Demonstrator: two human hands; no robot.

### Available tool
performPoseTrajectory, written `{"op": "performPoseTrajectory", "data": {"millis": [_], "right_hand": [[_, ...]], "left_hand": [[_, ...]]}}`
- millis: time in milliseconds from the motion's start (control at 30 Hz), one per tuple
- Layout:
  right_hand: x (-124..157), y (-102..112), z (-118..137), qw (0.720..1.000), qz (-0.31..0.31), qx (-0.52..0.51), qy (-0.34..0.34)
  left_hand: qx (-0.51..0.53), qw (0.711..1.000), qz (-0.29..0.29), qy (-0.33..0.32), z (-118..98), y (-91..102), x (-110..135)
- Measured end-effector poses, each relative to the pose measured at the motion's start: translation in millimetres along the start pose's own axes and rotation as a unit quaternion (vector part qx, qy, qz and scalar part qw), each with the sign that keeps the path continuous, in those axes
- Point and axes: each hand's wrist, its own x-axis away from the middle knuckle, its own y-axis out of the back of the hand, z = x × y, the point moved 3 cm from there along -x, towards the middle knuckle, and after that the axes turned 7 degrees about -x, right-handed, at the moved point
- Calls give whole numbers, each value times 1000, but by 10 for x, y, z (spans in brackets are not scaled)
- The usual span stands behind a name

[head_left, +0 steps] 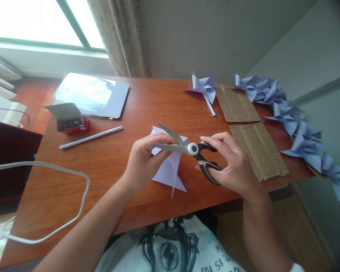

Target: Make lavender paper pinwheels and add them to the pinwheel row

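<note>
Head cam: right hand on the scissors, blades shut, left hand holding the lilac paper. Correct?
Not quite. The head view shows the scissors open, with the blades spread in a V at the paper. The rest holds: right hand on the handles, left hand holding the paper.

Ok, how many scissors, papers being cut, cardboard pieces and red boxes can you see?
Black-and-grey metal scissors, in the right hand: 1
Pale lilac paper sheet, in the left hand: 1
Brown corrugated cardboard pieces: 2
Small open red box: 1
Total: 5
</note>
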Motion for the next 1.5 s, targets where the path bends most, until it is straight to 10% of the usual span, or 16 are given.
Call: {"op": "performPoseTrajectory", "data": {"millis": [1000, 1500], "right_hand": [[25, -113, -89, 991, -16, -100, -89], [-1, -445, -257, 875, -116, -391, -262]], "left_hand": [[-35, 999, -17, 30, 30, 3, 17], [-54, 992, -36, 104, 154, -5, 9]]}}
